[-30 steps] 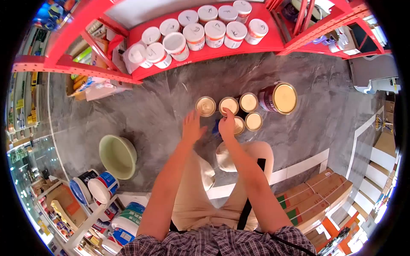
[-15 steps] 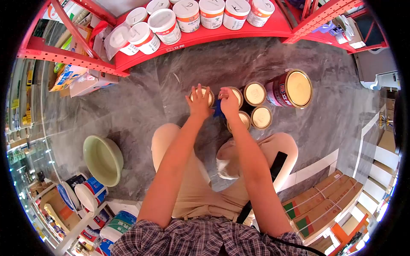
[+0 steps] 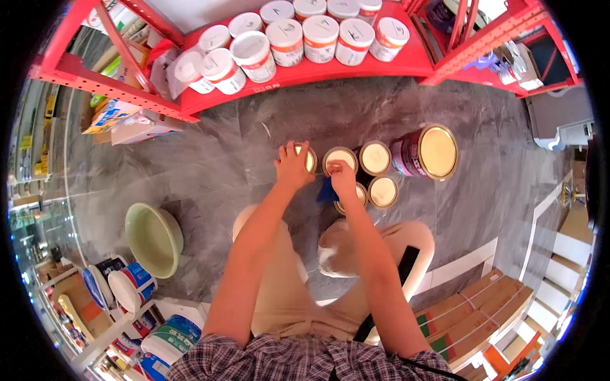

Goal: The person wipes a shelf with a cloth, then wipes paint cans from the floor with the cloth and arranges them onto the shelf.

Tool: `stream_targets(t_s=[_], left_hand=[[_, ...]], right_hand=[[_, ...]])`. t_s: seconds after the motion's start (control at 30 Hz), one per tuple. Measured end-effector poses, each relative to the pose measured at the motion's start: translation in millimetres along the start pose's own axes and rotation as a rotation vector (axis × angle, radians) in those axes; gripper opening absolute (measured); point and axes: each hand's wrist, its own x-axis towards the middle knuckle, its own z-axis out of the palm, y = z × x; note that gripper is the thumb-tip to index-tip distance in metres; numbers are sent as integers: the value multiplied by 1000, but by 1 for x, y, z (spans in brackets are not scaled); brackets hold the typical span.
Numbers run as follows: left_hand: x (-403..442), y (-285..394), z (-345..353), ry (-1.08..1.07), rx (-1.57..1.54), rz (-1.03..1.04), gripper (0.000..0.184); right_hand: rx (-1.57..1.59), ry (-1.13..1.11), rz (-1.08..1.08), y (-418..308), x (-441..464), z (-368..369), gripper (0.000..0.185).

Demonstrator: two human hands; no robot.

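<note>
- Head view, left hand [image 3: 294, 166]: palm down, fingers spread, laid over the leftmost can; contact with lid and rim. Whether it grips or merely rests, cannot tell.
- Right hand [image 3: 343, 178]: fingers bent, closed on a blue cloth; fingertips over the near part of the second can's lid.
- Blue cloth [image 3: 327, 190]: one, bunched, emerging at the thumb side of the right hand.
- Leftmost can [image 3: 310, 160]: one, gold lid, on the floor beneath the left hand, partly covered; just beside the second can.
- Second can [image 3: 341, 156]: one, gold lid, near edge hidden by the right hand.
- Upper can [image 3: 375, 157]: one, gold lid, immediately right of the second can.
- Lower can [image 3: 384, 191]: one, gold lid, on the wearer's side of the upper can.
- Near can [image 3: 360, 194]: one, gold lid, partly hidden by the right wrist.
- Large can [image 3: 438, 152]: one, dark red body, gold lid, at the right end of the group.
- Floor [image 3: 216, 159]: grey, marbled, bearing all cans.
- White tubs [image 3: 286, 42]: two rows, lids hand-marked, on a red shelf [image 3: 343, 73] beyond the cans.
- Basin [image 3: 152, 240]: one, pale green, on the floor, well apart, to the left.
- Cartons [image 3: 473, 311]: brown, strapped, lower right.
</note>
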Motion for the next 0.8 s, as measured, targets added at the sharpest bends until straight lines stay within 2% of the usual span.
stream_targets(t_s=[0.07,0.1,0.13,0.2,0.23,0.3,0.4,0.47,0.53,0.6,0.63,0.67,0.7,0.8], left_hand=[[-26,7,-44,41,-31,144,98],[-40,10,-73,57,-4,217,98],[-53,14,-105,62,2,210,98],[-77,25,-176,-10,61,459,98],[-95,36,-212,4,69,488,99],[-133,58,-277,-4,112,553,99],[-177,81,-392,1,172,647,98],[-212,99,-465,2,172,671,98],[-244,116,-537,30,185,774,95],[-271,133,-599,111,215,808,94],[-285,140,-629,164,236,839,93],[-299,148,-657,185,243,834,93],[-310,157,-685,184,243,836,91],[-340,178,-756,223,293,855,84]], right_hand=[[-142,-139,115,-32,-21,-9,43],[-273,-176,86,-48,-35,-12,75],[-267,-181,79,-80,-53,-21,75],[-326,-264,-105,-154,-78,-44,96],[-324,-258,-111,-189,-82,-54,96],[-287,-310,-124,-256,-95,-81,108],[-354,-379,-88,-373,-117,-122,113],[-336,-343,-161,-430,-137,-145,117],[-299,-271,-372,-495,-158,-171,117],[-311,-209,-424,-556,-173,-192,118],[-268,-219,-376,-587,-179,-203,118],[-223,-231,-323,-613,-186,-212,118],[-195,-233,-345,-635,-188,-219,111],[-85,-201,-437,-691,-197,-238,110]])
